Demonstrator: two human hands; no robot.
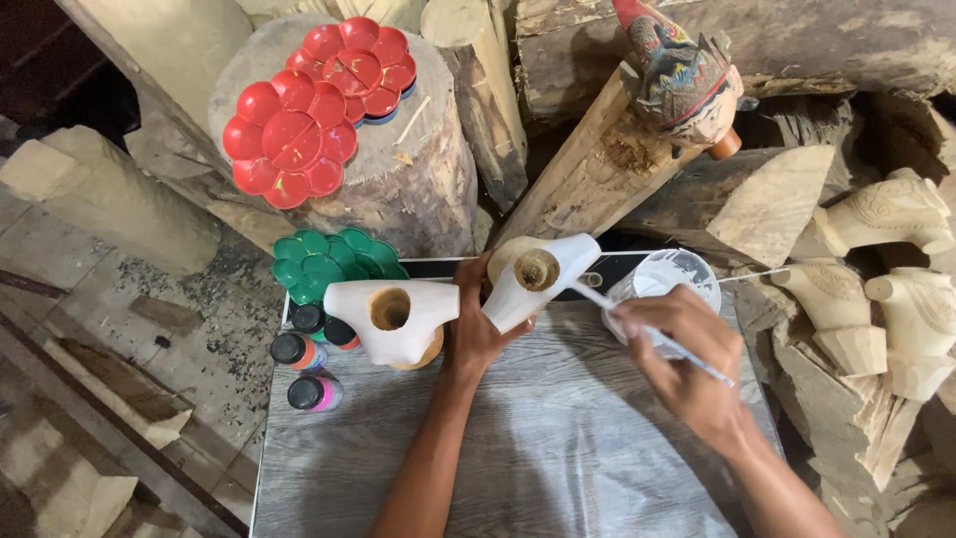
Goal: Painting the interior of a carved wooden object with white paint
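Left hand [476, 334] grips the white-painted carved wooden piece [538, 279] at centre frame — right hand [687, 359] pinches a thin paintbrush [652, 334], tip pointing left at it.

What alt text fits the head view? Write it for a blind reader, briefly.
The left hand grips a white-painted wooden carving while the right hand holds a thin paintbrush to it, beside a clear cup of white paint. A second white carving, small paint bottles and flower-shaped palettes lie nearby.
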